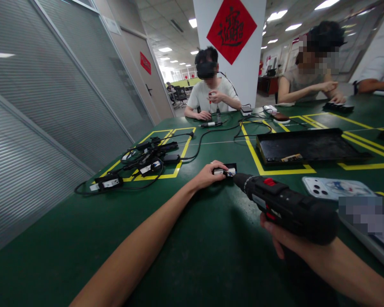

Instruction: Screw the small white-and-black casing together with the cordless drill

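Observation:
My left hand [210,174] reaches out over the green table [185,247] and pins a small black adapter with a white label [225,171] against the surface. My right hand [280,234] grips a black electric screwdriver with a red switch [284,204]. Its tip points at the adapter and sits right against it. Most of my right hand is hidden under the tool's body.
A pile of black adapters and cables [144,160] lies in a yellow-taped box at left. A black tray [310,147] sits at right, with a phone [334,187] nearer me. Across the table, two people [213,91] [310,74] work with their own hands; another arm [376,83] rests far right.

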`<move>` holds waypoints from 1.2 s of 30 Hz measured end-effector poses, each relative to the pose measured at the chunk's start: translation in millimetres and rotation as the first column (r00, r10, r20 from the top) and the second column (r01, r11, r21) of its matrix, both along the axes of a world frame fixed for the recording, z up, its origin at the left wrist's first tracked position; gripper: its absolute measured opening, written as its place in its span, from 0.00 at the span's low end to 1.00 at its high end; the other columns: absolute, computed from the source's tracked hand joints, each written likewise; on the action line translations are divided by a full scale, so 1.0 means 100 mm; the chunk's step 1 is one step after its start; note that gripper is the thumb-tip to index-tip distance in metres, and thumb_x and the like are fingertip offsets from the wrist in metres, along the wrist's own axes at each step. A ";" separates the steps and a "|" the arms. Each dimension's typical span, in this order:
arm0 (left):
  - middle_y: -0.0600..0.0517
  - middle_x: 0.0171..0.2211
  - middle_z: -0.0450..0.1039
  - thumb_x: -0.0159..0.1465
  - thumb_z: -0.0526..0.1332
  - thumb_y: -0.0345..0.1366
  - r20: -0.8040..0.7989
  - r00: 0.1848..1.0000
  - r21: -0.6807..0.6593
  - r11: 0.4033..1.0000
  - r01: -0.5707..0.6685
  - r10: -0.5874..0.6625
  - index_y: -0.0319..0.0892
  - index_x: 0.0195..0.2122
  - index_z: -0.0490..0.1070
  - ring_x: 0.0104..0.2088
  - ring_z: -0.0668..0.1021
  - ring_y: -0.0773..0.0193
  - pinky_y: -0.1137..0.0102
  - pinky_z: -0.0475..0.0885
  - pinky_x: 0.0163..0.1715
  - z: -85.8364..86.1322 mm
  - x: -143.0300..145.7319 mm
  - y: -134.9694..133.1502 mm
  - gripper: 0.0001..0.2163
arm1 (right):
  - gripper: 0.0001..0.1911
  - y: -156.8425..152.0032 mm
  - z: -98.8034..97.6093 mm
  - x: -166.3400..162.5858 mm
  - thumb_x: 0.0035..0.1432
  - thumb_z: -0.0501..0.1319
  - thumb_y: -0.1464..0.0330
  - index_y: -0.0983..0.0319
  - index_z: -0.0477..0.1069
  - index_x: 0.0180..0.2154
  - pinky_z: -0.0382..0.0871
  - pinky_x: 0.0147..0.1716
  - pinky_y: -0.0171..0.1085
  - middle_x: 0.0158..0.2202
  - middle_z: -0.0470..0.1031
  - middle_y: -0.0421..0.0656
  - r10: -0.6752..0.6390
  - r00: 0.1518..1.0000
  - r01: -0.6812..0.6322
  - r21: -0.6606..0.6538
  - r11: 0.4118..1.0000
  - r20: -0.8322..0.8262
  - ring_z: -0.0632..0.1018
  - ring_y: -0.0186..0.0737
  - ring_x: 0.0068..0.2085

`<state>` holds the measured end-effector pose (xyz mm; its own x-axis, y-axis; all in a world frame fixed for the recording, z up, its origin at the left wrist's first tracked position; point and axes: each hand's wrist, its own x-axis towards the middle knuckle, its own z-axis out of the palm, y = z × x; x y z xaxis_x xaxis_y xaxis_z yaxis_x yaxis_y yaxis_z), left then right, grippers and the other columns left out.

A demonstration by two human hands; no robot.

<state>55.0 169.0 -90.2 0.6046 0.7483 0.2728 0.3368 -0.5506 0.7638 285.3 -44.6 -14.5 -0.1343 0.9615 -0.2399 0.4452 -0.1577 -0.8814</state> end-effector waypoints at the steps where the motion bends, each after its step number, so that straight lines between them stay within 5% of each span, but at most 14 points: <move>1: 0.48 0.45 0.67 0.54 0.62 0.33 -0.002 1.000 0.001 1.000 0.001 -0.001 0.41 0.42 0.73 0.46 0.70 0.61 0.65 0.64 0.50 0.00 0.00 0.00 0.13 | 0.13 0.00 0.00 -0.01 0.58 0.53 0.55 0.56 0.69 0.35 0.68 0.33 0.41 0.23 0.73 0.40 -0.004 1.000 0.004 -0.003 1.000 -0.004 0.76 0.44 0.33; 21: 0.48 0.44 0.67 0.52 0.65 0.36 0.018 0.999 0.042 0.999 -0.035 0.034 0.40 0.40 0.72 0.46 0.70 0.61 0.65 0.63 0.51 -0.03 0.04 0.00 0.14 | 0.11 0.02 -0.14 0.02 0.60 0.55 0.58 0.57 0.67 0.39 0.69 0.30 0.40 0.20 0.70 0.36 0.012 0.998 -0.010 0.031 0.999 -0.063 0.73 0.38 0.23; 36: 0.48 0.44 0.69 0.56 0.62 0.38 0.046 0.997 -0.016 0.998 -0.064 0.064 0.41 0.40 0.74 0.49 0.70 0.60 0.63 0.62 0.53 0.01 0.04 -0.04 0.12 | 0.12 -0.01 -0.07 0.00 0.60 0.54 0.57 0.58 0.67 0.40 0.68 0.33 0.41 0.22 0.71 0.36 0.017 0.996 -0.019 -0.020 1.000 -0.086 0.73 0.38 0.25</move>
